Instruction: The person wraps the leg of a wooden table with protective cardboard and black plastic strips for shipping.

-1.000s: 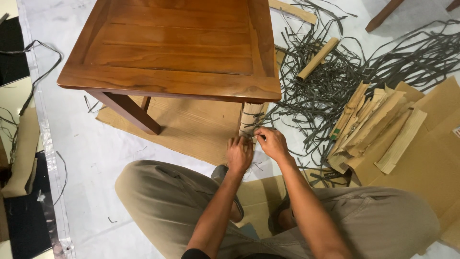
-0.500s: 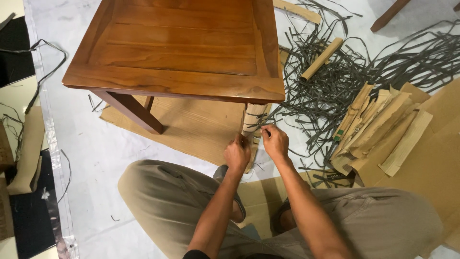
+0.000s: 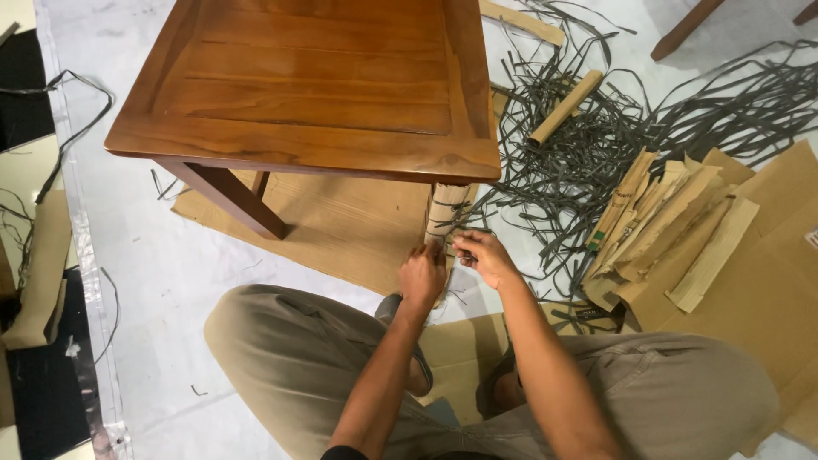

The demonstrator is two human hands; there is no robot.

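A brown wooden table [image 3: 307, 85] stands on a cardboard sheet [image 3: 341, 226] on the white floor. Its near right leg [image 3: 446, 209] is wrapped in corrugated cardboard with a dark strap around it. My left hand [image 3: 423, 274] presses against the wrapped leg low down, fingers closed on the cardboard. My right hand [image 3: 481, 255] pinches the dark strap [image 3: 464, 232] at the leg's right side. My knees in beige trousers frame the bottom of the view.
A tangle of cut dark straps [image 3: 596, 128] covers the floor at the right, with a cardboard tube [image 3: 565, 106] in it. Folded cardboard pieces [image 3: 665, 226] lie stacked at the right. Another bare table leg [image 3: 234, 200] stands at the left.
My right hand dropped slightly and moved closer to the leg, still pinching the strap. My left hand stayed on the wrapped leg. The camera shifted a little.
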